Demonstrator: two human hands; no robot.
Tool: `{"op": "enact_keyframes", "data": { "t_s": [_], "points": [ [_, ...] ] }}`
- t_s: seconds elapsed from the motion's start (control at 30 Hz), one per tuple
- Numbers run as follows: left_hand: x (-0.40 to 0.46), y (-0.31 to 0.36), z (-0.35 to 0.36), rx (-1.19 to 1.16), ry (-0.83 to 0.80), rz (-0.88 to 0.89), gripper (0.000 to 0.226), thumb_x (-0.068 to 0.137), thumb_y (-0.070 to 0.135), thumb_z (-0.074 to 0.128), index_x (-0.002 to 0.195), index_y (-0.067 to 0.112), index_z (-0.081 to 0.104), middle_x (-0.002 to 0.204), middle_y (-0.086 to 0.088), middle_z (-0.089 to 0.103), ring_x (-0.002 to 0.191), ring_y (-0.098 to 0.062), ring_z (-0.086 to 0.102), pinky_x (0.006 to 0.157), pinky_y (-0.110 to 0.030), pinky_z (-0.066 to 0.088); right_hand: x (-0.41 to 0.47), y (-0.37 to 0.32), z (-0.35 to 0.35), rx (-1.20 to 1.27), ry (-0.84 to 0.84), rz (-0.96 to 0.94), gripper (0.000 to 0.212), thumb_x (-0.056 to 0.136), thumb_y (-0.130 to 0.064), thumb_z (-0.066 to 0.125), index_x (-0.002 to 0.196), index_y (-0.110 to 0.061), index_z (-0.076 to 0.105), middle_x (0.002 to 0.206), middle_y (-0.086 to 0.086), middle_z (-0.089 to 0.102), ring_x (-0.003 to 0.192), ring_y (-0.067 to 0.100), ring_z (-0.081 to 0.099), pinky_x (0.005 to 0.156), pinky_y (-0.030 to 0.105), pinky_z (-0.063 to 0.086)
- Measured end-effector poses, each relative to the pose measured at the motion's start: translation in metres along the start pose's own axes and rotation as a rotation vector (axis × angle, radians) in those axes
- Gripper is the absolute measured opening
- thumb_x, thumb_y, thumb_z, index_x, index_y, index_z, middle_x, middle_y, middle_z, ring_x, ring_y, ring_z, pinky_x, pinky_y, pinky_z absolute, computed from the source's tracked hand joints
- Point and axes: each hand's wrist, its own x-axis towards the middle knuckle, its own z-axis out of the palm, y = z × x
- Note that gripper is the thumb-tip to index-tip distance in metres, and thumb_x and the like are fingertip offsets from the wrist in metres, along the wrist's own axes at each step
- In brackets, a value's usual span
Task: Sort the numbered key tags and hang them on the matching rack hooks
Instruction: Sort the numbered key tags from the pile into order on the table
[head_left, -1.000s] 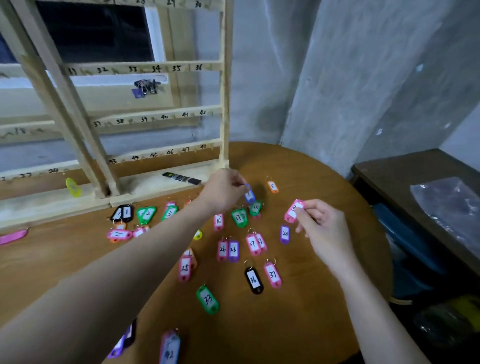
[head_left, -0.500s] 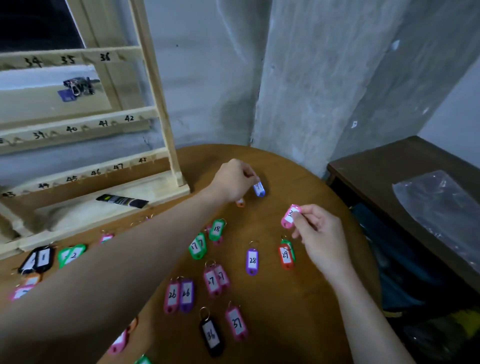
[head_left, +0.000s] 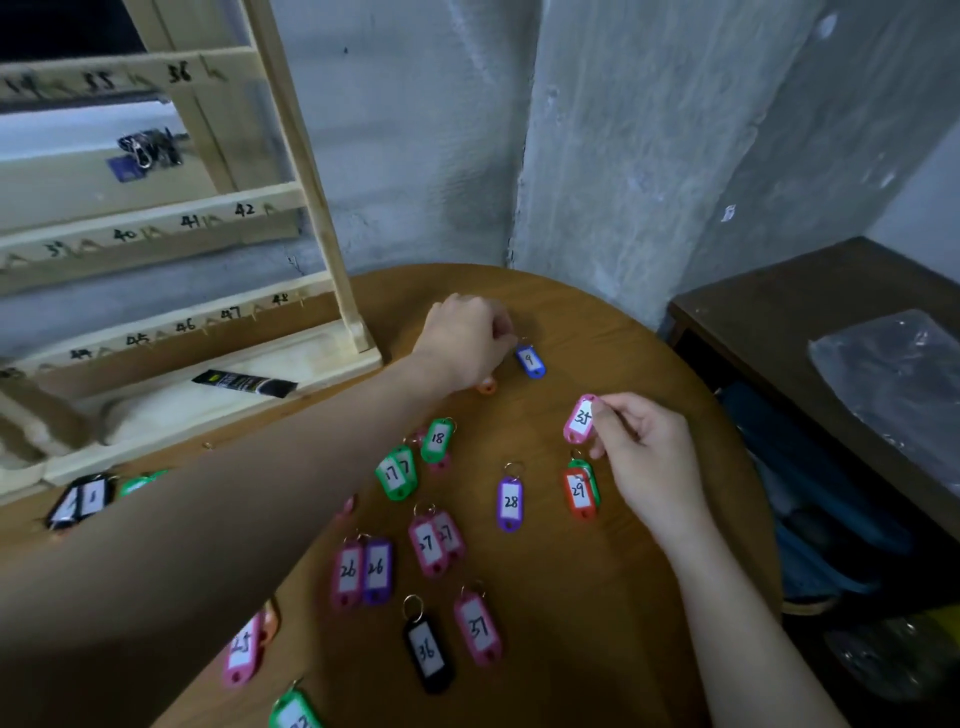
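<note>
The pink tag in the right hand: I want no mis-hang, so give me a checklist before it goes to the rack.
1. Tag held: ok, the right hand pinches the pink tag.
2. Number readable: cannot tell for sure, it looks like 35.
3. Matching hook on the rack: cannot tell, the 35 label shows but its hook is blurred.
4. Left hand free: not ok, its fingers are on the ring of the blue tag 9.
5. Ring on the pink tag: cannot tell, hidden.
</note>
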Motion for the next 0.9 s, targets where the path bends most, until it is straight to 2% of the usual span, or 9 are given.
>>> {"op": "enact_keyframes", "data": {
  "t_s": [0.17,0.3,0.4,0.5,0.6,0.7,0.77,0.9],
  "points": [
    [-0.039,-0.022,-0.037,0.113,0.072,-0.030,0.016,0.091,0.033,0.060,0.095,0.025,0.073,0.101,0.000,0.073,0.105,-0.031,0.061,0.087,-0.038,0.042,-0.012,-0.022,0.010,0.106,-0.084,-0.068,0.015,0.100,-0.016,0.060,0.096,-0.016,0.074,0.077,-0.002,0.075,0.063,0.003,0.062,0.058,0.013,0.048],
    [-0.086,-0.043,-0.070,0.112,0.088,-0.108,0.015,0.092,0.032,0.060,0.094,0.023,0.072,0.097,-0.002,0.074,0.100,-0.032,0.065,0.089,-0.040,0.048,-0.030,-0.043,0.029,0.155,-0.164,-0.137,0.015,0.097,-0.010,0.065,0.090,-0.019,0.074,0.069,-0.009,0.071,0.060,0.002,0.060,0.056,0.013,0.045],
    [-0.134,-0.061,-0.090,0.092,0.097,-0.165,0.013,0.091,0.030,0.060,0.090,0.023,0.071,0.093,-0.004,0.074,0.094,-0.032,0.065,0.085,-0.042,0.051,-0.048,-0.055,0.044,0.126,-0.226,-0.162,0.012,0.096,-0.013,0.068,0.088,-0.020,0.076,0.066,-0.011,0.070,0.059,0.002,0.060,0.057,0.016,0.046],
    [-0.178,-0.074,-0.100,0.040,0.096,-0.229,0.012,0.088,0.023,0.059,0.087,0.022,0.071,0.087,-0.003,0.073,0.089,-0.032,0.066,0.080,-0.042,0.053,-0.063,-0.061,0.053,0.057,-0.268,-0.159,0.010,0.094,-0.020,0.071,0.087,-0.022,0.077,0.068,-0.004,0.071,0.061,0.008,0.063,0.061,0.027,0.049],
    [-0.218,-0.078,-0.100,0.019,0.100,-0.252,0.015,0.088,0.026,0.056,0.086,0.022,0.071,0.085,-0.001,0.072,0.087,-0.030,0.065,0.082,-0.042,0.052,-0.080,-0.066,0.062,0.034,-0.302,-0.145,0.012,0.092,-0.017,0.072,0.083,-0.024,0.076,0.065,-0.009,0.070,0.057,0.005,0.061,0.058,0.022,0.043],
    [-0.252,-0.079,-0.095,-0.030,0.115,-0.245,0.016,0.089,0.024,0.058,0.087,0.021,0.073,0.085,0.001,0.072,0.086,-0.028,0.065,0.083,-0.042,0.052,-0.097,-0.067,0.066,-0.029,-0.333,-0.126,0.009,0.090,-0.016,0.074,0.084,-0.023,0.074,0.070,-0.009,0.073,0.063,0.002,0.066,0.057,0.016,0.044],
    [-0.272,-0.079,-0.089,-0.074,0.111,-0.242,0.017,0.088,0.023,0.056,0.087,0.022,0.073,0.084,0.002,0.073,0.086,-0.028,0.065,0.084,-0.043,0.053,-0.110,-0.067,0.066,-0.097,-0.359,-0.113,0.005,0.091,-0.016,0.073,0.087,-0.019,0.073,0.071,-0.005,0.074,0.063,0.004,0.067,0.059,0.018,0.046],
    [-0.304,-0.074,-0.080,-0.133,0.110,-0.229,0.016,0.088,0.026,0.055,0.085,0.028,0.070,0.083,0.007,0.071,0.086,-0.023,0.065,0.088,-0.047,0.051,-0.130,-0.062,0.054,-0.202,-0.379,-0.111,0.016,0.094,-0.015,0.067,0.080,-0.019,0.072,0.069,-0.006,0.074,0.057,0.005,0.063,0.064,0.029,0.051]
  ]
}}
